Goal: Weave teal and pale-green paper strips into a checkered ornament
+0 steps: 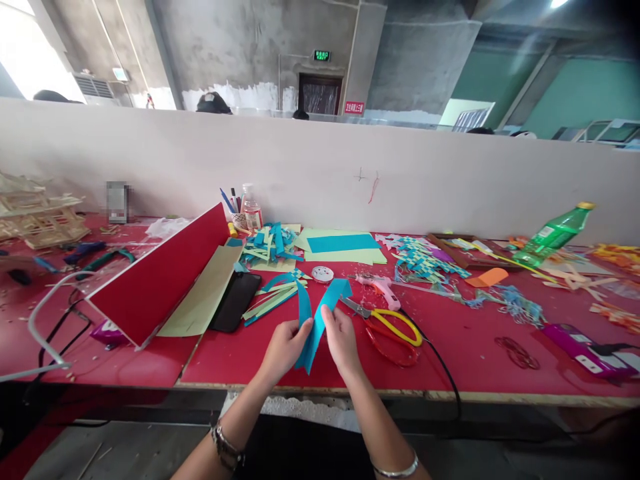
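Observation:
Just above the near edge of the red table, my left hand (286,348) pinches a narrow blue paper strip (303,303). My right hand (343,339) grips a wider blue paper strip (331,300), which bends over at its top. The lower ends of both strips come together between my hands, and whether they are joined I cannot tell. Right of my right hand lie scissors (395,325) with one yellow and one red handle. Behind them rests a pink glue gun (383,288). Thin green and blue paper strips (273,300) lie beyond my left hand.
A black phone (234,303) and a leaning red board (170,280) are on the left. Farther back are a heap of paper strips (273,243), green sheets (345,255) and woven paper pieces (425,259). A green bottle (555,235) and purple power strip (585,350) occupy the right.

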A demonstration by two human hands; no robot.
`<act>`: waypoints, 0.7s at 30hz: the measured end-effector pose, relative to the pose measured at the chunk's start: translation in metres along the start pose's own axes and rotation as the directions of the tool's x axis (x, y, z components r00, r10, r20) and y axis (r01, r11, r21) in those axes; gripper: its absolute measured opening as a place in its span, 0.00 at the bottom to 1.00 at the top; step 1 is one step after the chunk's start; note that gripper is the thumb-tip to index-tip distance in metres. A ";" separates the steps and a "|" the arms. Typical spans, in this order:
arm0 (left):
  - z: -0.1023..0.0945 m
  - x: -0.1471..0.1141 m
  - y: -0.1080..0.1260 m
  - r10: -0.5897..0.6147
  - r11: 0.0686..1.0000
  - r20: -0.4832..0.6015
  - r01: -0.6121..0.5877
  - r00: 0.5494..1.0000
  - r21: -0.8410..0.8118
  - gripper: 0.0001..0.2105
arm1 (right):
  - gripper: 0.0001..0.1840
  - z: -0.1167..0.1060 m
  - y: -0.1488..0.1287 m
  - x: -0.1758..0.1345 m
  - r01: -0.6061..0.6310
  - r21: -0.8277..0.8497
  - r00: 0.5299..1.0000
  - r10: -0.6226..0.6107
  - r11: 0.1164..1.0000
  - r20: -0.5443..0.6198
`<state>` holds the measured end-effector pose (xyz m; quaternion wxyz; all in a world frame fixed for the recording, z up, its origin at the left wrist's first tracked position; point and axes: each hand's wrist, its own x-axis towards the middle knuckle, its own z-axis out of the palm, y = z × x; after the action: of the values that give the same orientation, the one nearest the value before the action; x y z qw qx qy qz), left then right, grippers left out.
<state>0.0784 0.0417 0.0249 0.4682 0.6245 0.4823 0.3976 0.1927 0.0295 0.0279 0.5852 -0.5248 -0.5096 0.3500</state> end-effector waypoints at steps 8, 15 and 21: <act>-0.002 0.002 -0.005 0.040 0.998 -0.060 -0.038 0.997 0.041 0.21 | 0.19 -0.002 -0.002 -0.005 0.054 -0.049 0.993 -0.049 0.997 0.103; 0.000 0.000 -0.007 0.037 0.998 -0.106 -0.031 0.994 0.052 0.23 | 0.19 0.000 0.002 -0.004 0.038 -0.073 0.998 -0.034 0.997 0.061; 0.000 0.001 -0.005 0.008 1.000 -0.155 -0.009 0.988 -0.006 0.23 | 0.21 0.003 0.003 -0.008 0.012 -0.081 0.999 -0.008 0.997 0.048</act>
<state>0.0780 0.0433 0.0200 0.4298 0.5923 0.5130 0.4486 0.1884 0.0235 0.0232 0.5527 -0.5372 -0.5398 0.3385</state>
